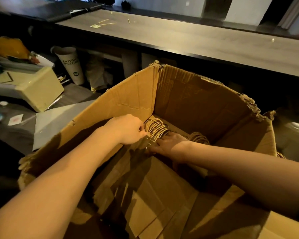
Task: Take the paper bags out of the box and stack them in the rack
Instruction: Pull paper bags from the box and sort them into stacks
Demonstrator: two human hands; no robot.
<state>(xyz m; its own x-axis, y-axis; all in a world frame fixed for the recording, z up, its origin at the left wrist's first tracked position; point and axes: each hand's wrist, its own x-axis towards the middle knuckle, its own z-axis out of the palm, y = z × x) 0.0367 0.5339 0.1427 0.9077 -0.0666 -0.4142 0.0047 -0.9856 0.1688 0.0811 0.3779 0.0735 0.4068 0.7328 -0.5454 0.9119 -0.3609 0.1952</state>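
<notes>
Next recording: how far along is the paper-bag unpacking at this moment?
Done: nothing confirmable; no rack is in view. In hand: inside the cardboard box, the left hand grips a bundle of paper bags by its handle end, with the right hand against its other side, fingers hidden. Left: lifting that bundle out, and more flat bags lying lower in the box.

The only words that can be read stand on a tall white paper cup (71,66) at the far left, below the counter (179,37). Dark capital letters in two lines say "ANYTIM…" and "NICETIME"; the first line's end curves out of view. Below them, a small round logo (75,73) is too small to read.
</notes>
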